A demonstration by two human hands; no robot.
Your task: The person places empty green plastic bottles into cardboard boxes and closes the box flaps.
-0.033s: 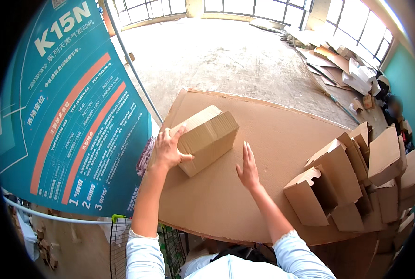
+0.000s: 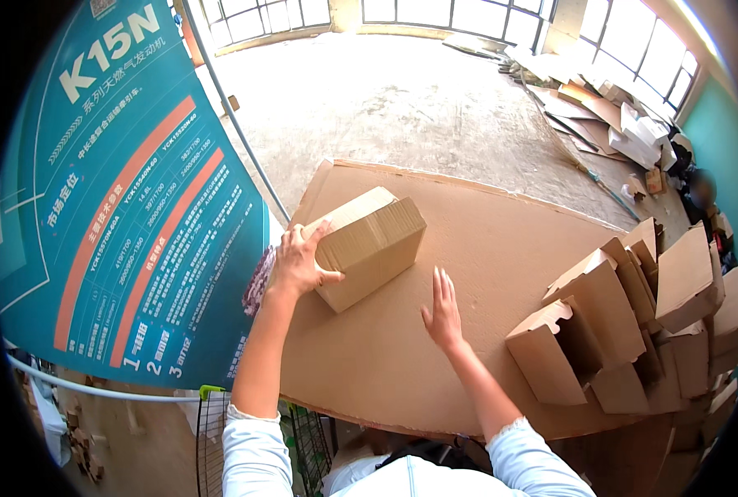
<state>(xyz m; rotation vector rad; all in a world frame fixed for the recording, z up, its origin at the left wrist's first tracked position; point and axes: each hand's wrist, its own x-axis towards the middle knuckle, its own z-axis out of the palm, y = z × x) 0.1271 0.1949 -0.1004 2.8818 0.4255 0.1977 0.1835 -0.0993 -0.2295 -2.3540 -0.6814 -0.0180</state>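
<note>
A closed brown cardboard box point(image 2: 378, 250) lies at a slant on the left part of a cardboard-covered table point(image 2: 460, 217). My left hand point(image 2: 299, 258) grips its left end, the thumb on the near side and the spread fingers reaching over the upper edge. To the right of the box and apart from it, my right hand point(image 2: 443, 311) is held over the table with its fingers stretched out and nothing in it. The underside of the box is hidden.
Several open cardboard boxes point(image 2: 596, 311) are crowded together at the table's right side. A teal printed banner point(image 2: 149, 207) on a pole stands to the left. Below the near left edge is a wire cart point(image 2: 211, 439). Cardboard scraps point(image 2: 580, 124) are heaped beyond, at far right.
My right hand has come slightly nearer to me, away from the box. My left hand stays on the box, which has hardly shifted.
</note>
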